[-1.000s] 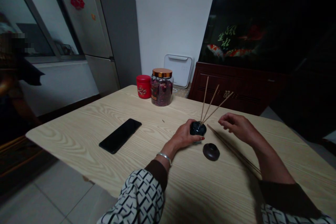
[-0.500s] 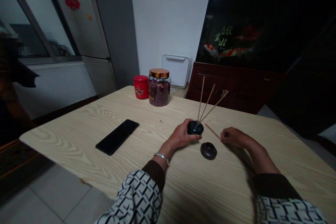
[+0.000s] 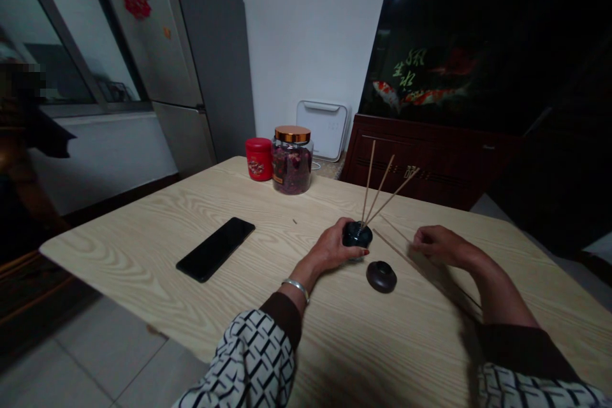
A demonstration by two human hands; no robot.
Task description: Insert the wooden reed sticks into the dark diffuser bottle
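My left hand (image 3: 329, 247), a silver bangle on its wrist, is closed around a small dark glazed incense holder (image 3: 357, 235). Several thin incense sticks (image 3: 377, 188) stand fanned out from the holder. My right hand (image 3: 440, 245) rests low with curled fingers, over long loose incense sticks (image 3: 396, 250) lying on the table. Whether those fingers grip a stick is hidden. Between my hands sits a round dark brown lid or base (image 3: 381, 276), touched by neither.
A black phone (image 3: 215, 249) lies on the pale wood table (image 3: 143, 248). At the far edge stand a red tin (image 3: 259, 159) and a copper-lidded jar of dried flowers (image 3: 291, 169). Behind are a refrigerator (image 3: 205, 76), a dark wooden cabinet (image 3: 425, 166) and a fish tank (image 3: 430, 57).
My right hand has come down from a raised position onto the loose sticks, its fingers curling inward. My left hand and the holder stay together, with only a small shift of view.
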